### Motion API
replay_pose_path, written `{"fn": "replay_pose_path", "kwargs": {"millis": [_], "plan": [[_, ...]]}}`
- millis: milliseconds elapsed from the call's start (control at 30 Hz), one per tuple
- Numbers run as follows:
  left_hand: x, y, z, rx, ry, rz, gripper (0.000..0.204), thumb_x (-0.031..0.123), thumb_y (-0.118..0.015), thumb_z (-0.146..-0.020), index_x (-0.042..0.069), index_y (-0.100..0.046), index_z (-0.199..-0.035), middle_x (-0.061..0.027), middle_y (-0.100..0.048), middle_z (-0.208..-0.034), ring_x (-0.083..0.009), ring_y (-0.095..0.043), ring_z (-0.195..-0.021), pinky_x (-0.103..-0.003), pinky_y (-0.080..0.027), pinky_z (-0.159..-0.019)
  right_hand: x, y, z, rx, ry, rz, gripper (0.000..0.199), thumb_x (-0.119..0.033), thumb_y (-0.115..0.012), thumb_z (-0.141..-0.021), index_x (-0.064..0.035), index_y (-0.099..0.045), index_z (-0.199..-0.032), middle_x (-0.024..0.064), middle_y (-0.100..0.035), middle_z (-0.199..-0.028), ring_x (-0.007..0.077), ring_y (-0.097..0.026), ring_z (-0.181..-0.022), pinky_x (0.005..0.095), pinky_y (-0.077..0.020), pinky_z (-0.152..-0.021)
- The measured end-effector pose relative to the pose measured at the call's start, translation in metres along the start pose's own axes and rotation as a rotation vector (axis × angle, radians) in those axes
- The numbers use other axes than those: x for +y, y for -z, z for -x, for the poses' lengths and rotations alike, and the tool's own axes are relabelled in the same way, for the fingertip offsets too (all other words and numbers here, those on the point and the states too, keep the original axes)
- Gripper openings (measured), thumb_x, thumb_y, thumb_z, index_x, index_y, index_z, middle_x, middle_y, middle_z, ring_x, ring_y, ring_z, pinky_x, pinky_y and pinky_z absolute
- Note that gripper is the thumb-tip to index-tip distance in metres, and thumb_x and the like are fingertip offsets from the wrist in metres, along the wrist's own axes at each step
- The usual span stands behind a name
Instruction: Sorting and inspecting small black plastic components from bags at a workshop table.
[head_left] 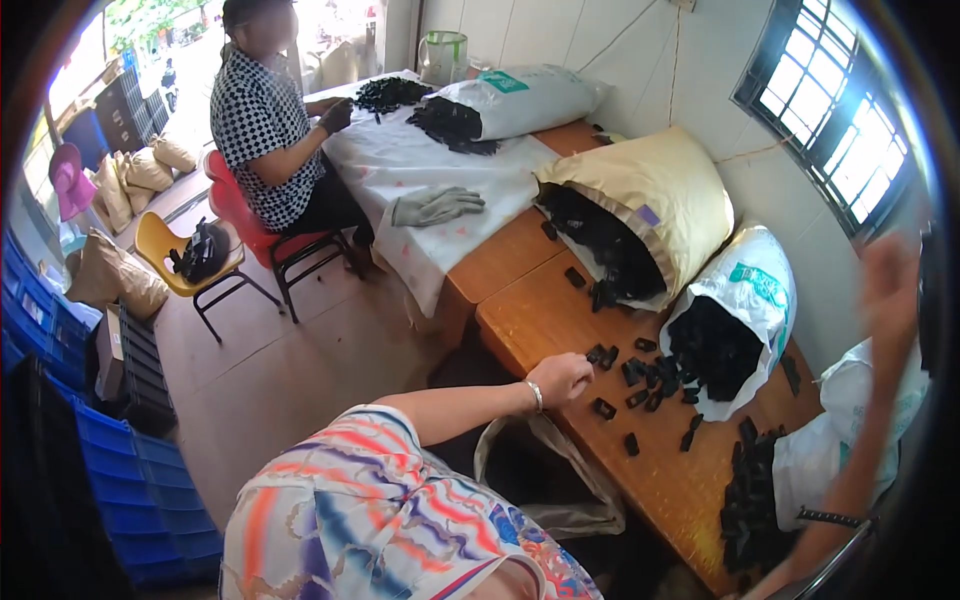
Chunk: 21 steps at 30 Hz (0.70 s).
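Note:
My left hand, with a bracelet at the wrist, is at the near edge of the wooden table. Its fingers are curled together, right beside a small black plastic piece; whatever they hold is hidden. Raised at the far right, near the window, my right hand is smeared by motion, and its fingers cannot be made out. Between the hands, more of these black pieces lie scattered before the mouth of a white woven sack. A dense pile of black pieces spreads before another white sack at lower right.
A tan sack of black parts lies farther along the table. Across a white-covered table with a grey glove, a seated person handles black parts. An open bag hangs below the near edge. Blue crates stand left.

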<state>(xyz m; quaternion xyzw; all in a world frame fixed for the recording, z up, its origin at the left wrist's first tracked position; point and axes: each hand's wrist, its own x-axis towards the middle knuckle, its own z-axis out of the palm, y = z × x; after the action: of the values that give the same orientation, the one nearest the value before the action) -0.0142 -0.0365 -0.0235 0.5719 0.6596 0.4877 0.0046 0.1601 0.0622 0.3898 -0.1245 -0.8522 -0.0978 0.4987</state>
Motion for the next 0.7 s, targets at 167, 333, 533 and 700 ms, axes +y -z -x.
{"fn": "replay_pose_path", "kwargs": {"millis": [167, 333, 533, 700], "plan": [[0.007, 0.013, 0.005, -0.009, 0.003, -0.006, 0.004, 0.011, -0.060, -0.080, 0.007, -0.062, -0.082, -0.0098, -0.062, -0.084, -0.0300, -0.060, -0.086, -0.040, -0.051, -0.075, -0.039, -0.077, 0.171, -0.740, -0.077, -0.424, 0.088, -0.002, -0.074, -0.075, -0.0121, -0.031, -0.151, 0.0096, -0.057, -0.060, 0.0244, -0.059, -0.052, 0.0361, -0.0495, -0.054], [0.005, 0.005, -0.005, 0.005, -0.042, -0.034, 0.004, 0.011, -0.060, -0.080, 0.008, -0.061, -0.082, -0.0097, -0.059, -0.081, -0.0308, -0.059, -0.083, -0.040, -0.050, -0.072, -0.072, -0.061, 0.193, -0.814, 0.055, -0.520, 0.081, 0.000, -0.074, -0.074, 0.0013, -0.037, -0.146, 0.0092, -0.061, -0.067, 0.0252, -0.062, -0.057, 0.0347, -0.0503, -0.056], [0.005, 0.010, -0.004, -0.056, -0.005, -0.074, 0.005, 0.011, -0.059, -0.079, 0.007, -0.062, -0.082, -0.0101, -0.060, -0.085, -0.0299, -0.059, -0.087, -0.040, -0.050, -0.076, -0.047, -0.056, 0.181, -0.640, -0.135, -0.492, 0.081, 0.003, -0.072, -0.077, 0.0013, -0.032, -0.148, 0.0076, -0.058, -0.063, 0.0197, -0.059, -0.052, 0.0307, -0.0488, -0.053], [0.001, 0.010, -0.001, -0.005, -0.025, -0.055, 0.004, 0.008, -0.060, -0.079, 0.008, -0.062, -0.082, -0.0097, -0.060, -0.082, -0.0298, -0.060, -0.083, -0.039, -0.050, -0.071, -0.014, -0.028, 0.159, -0.651, -0.122, -0.363, 0.048, 0.001, -0.065, -0.086, -0.0024, -0.051, -0.133, 0.0055, -0.061, -0.076, 0.0123, -0.056, -0.062, 0.0274, -0.0474, -0.060]]}}
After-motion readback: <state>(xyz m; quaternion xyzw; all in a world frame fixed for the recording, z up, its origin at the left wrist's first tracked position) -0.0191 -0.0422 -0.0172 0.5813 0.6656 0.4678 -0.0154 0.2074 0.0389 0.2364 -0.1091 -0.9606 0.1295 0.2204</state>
